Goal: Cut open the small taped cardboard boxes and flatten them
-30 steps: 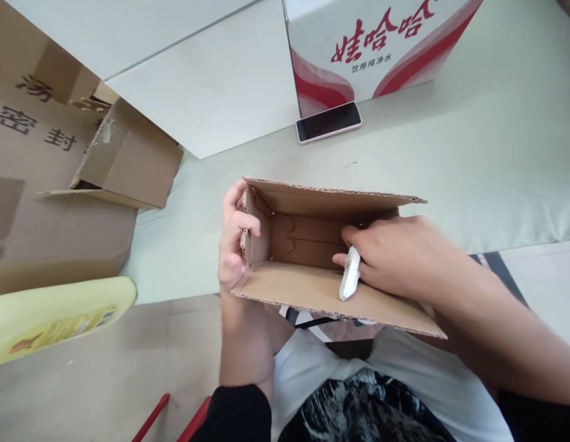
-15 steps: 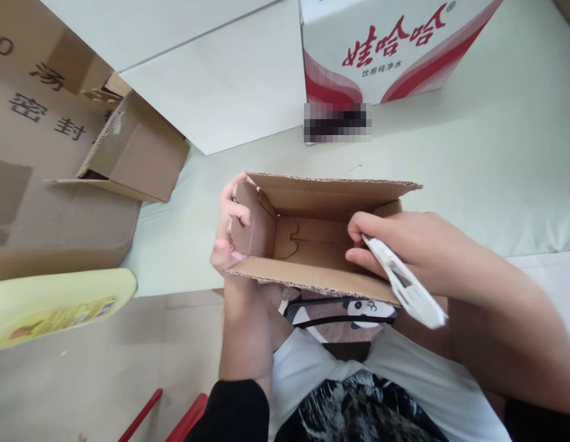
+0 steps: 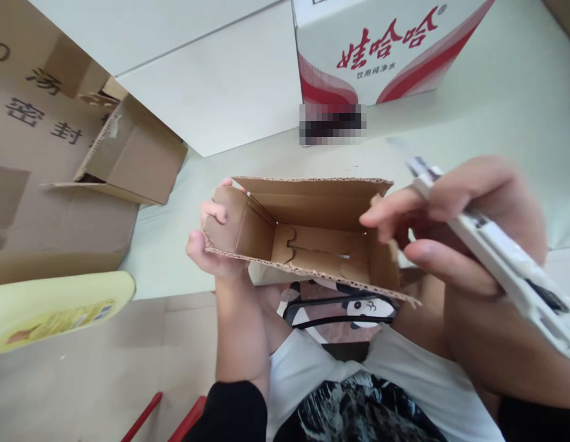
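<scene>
A small open cardboard box (image 3: 312,209) is held over the edge of the bench, its open top facing me and its interlocking bottom flaps visible inside. My left hand (image 3: 223,263) grips the box's left end, with fingers over the end flap and thumb at the near corner. In my right hand (image 3: 491,190) is a white utility knife (image 3: 505,252), slanting across the palm, its blade pointing up and away to the left. The right fingertips are by the box's right end; blur hides whether they touch it.
Behind stand a white carton with red print (image 3: 372,55) and a plain white box (image 3: 220,92). Brown cardboard boxes (image 3: 142,153) are at the left, above a yellow container (image 3: 59,307). Pale green cloth (image 3: 496,135) covers the bench. Red bars (image 3: 144,417) show below.
My right hand has come out of the box and moved right, turning the utility knife so its blade end points away. The box has shifted slightly left, with my left hand still on it.
</scene>
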The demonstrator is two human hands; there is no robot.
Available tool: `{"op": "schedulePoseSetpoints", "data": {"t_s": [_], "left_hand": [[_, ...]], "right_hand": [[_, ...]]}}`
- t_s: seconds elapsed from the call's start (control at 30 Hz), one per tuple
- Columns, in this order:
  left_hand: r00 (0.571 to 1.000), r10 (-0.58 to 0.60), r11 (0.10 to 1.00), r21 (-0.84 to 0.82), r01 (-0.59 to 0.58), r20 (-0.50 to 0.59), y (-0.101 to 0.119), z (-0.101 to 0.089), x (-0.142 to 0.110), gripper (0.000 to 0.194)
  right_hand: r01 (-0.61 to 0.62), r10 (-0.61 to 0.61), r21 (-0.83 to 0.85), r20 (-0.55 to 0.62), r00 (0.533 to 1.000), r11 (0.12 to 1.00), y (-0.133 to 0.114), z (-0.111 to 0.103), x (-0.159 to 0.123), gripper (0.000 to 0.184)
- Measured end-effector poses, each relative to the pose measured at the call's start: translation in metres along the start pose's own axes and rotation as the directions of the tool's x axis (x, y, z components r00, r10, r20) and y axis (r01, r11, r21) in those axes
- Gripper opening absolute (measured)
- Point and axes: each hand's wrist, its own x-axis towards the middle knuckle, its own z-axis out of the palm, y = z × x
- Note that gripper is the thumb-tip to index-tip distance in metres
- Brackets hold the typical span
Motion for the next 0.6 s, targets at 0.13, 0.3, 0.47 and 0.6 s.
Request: {"op": "schedulePoseSetpoints", "data": {"t_s": [0.13, 0.3, 0.47, 0.6], "left_hand": [[0.990, 0.106, 0.987, -0.129, -0.094, 0.092, -0.005, -0.002, 0.004, 0.050], [0.980, 0.069, 0.996, -0.065, -0.058, 0.186, -0.017, -0.012, 0.006, 0.066], [0.963, 0.047, 0.998, 0.028, -0.056, 0.265, -0.026, -0.026, 0.009, 0.079], [0.994, 0.044, 0.999, 0.006, -0.045, 0.096, -0.026, -0.030, 0.008, 0.079]], "right_hand": [[0.082, -0.087, -0.044, -0.117, 0.989, 0.996, 0.008, 0.003, 0.009, 0.032], [-0.070, 0.047, -0.057, -0.341, 0.939, 0.996, 0.026, 0.014, 0.024, 0.025], [-0.085, -0.017, -0.165, -0.536, 0.844, 0.983, 0.047, 0.021, 0.037, 0.044], [-0.180, -0.011, -0.390, -0.439, 0.898, 0.903, 0.050, 0.019, 0.043, 0.047]]}}
